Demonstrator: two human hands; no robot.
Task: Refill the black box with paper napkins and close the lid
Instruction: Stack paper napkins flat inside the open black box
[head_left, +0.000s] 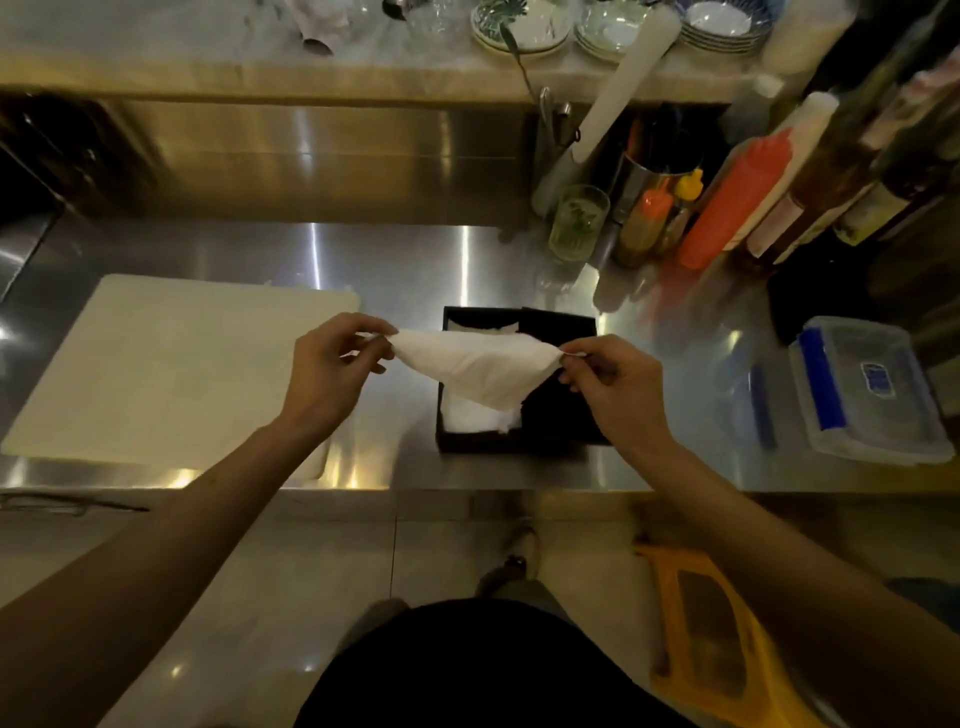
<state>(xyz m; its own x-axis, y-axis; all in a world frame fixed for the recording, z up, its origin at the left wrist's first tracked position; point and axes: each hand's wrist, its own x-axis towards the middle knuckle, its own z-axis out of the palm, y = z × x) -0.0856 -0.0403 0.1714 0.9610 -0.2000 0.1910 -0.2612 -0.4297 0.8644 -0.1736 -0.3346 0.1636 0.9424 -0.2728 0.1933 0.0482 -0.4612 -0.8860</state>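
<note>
- A pale rectangular cutting board (176, 371) is lying at the left of the shiny steel bench (395, 260), well apart from the task's things.
- The left hand (330, 371) is pinching one corner of a white, soft paper napkin (475, 364) between thumb and fingertips, the other fingers curling loosely.
- The napkin is hanging stretched between both hands, sagging in the middle, directly above the open square black box (519, 382), which is already holding some white napkins on its left side.
- The right hand (615, 387) is pinching the opposite corner the same way, just above the box's right edge.
- Risk, as I judge it: pulling the thin sheet too taut could be tearing it, or it could be dropping crumpled and standing proud, keeping the lid from seating.
- A clear plastic container with blue clips (867, 389) is sitting at the far right.
</note>
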